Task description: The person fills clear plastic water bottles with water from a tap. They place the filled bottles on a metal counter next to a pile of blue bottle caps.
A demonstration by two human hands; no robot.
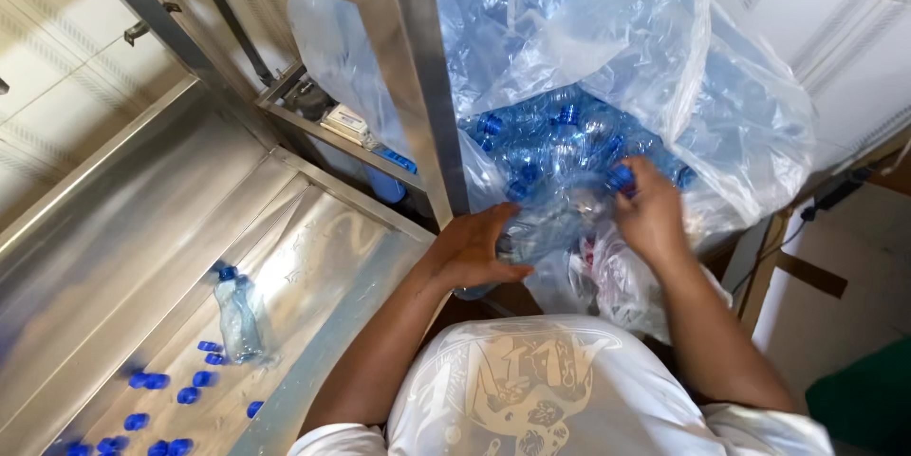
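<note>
My left hand (472,249) grips the body of a clear plastic bottle (555,219) held sideways over the mouth of a large clear plastic bag (721,124). My right hand (649,214) has its fingers on the bottle's blue cap (622,179). The bag is packed with several empty clear bottles with blue caps (569,129). To the left, one clear bottle (237,316) lies on a sloped stainless steel tray (323,257), with several loose blue caps (157,399) near its lower end.
A steel frame post (422,86) stands between the tray and the bag. A small box (346,121) sits on a shelf behind it. White tiled walls surround the spot. Cardboard (835,295) and a dark green thing (868,409) lie on the right floor.
</note>
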